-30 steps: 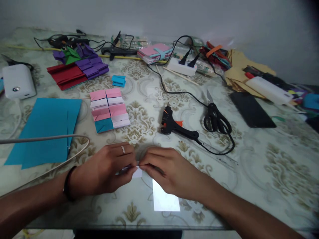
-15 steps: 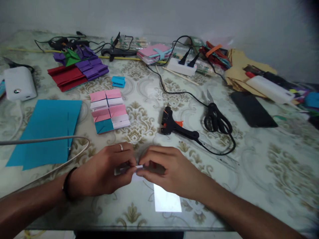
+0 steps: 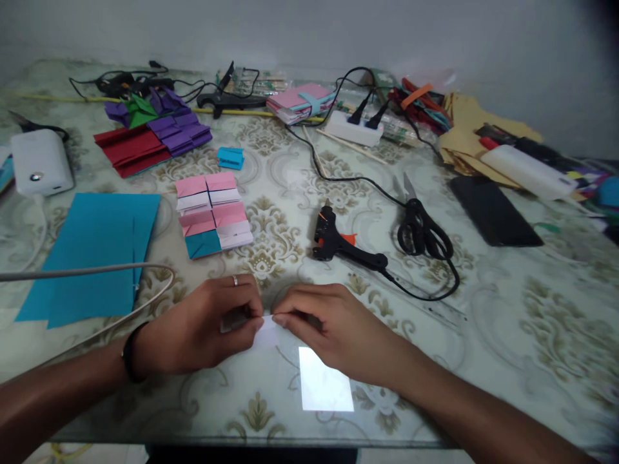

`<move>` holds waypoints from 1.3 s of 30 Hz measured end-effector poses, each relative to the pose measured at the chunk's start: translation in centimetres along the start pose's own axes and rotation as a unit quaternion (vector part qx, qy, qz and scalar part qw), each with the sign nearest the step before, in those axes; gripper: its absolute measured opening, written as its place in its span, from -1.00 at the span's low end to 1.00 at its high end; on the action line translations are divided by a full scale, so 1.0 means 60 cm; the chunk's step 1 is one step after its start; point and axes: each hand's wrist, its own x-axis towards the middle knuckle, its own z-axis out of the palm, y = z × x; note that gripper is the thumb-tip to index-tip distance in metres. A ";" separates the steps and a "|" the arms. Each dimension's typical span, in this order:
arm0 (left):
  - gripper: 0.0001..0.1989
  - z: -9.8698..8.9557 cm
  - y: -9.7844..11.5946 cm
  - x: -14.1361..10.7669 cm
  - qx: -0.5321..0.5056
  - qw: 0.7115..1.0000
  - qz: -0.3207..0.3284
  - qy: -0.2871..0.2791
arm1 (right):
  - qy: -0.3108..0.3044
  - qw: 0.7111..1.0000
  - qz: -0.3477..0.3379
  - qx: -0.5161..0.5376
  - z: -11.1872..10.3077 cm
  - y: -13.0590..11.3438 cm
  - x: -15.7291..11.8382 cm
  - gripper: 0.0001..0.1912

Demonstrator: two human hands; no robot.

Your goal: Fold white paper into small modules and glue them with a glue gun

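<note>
A small piece of white paper [image 3: 268,320] is pinched between both hands just above the table; my fingers cover most of it, so its folds are hard to make out. My left hand [image 3: 217,325], with a ring and a dark wristband, grips its left side between thumb and forefinger. On the right side, my right hand [image 3: 324,322] pinches it the same way, thumb below and fingers on top. Beyond the hands lies a folded pink, white and blue paper panel [image 3: 213,216]. A small folded blue paper piece [image 3: 230,158] rests behind that panel.
A black glue gun [image 3: 345,241] and black scissors [image 3: 420,229] lie right of centre, a phone [image 3: 496,211] beyond. Blue sheets [image 3: 97,251] lie left, crossed by a cable [image 3: 97,270]. A white power strip [image 3: 353,131] sits behind. A bright white rectangle [image 3: 326,380] shows near my right hand.
The fingertips have shifted slightly on the paper, with my right thumb and fingers now closer together. The camera view has moved a little; objects on the table stay in place.
</note>
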 end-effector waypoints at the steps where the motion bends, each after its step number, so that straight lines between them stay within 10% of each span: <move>1: -0.84 -0.001 0.000 0.000 -0.006 1.000 -0.004 -0.001 | 0.006 1.000 0.000 0.002 0.000 0.002 0.000 -0.84; 29: -0.81 -0.007 -0.003 0.001 0.000 1.000 -0.006 -0.011 | 0.009 1.000 -0.024 -0.003 -0.012 -0.001 0.001 -0.64; 39: -0.82 -0.002 -0.005 0.000 0.030 0.999 0.013 0.012 | 0.013 0.999 -0.018 0.032 -0.005 0.007 0.002 -0.88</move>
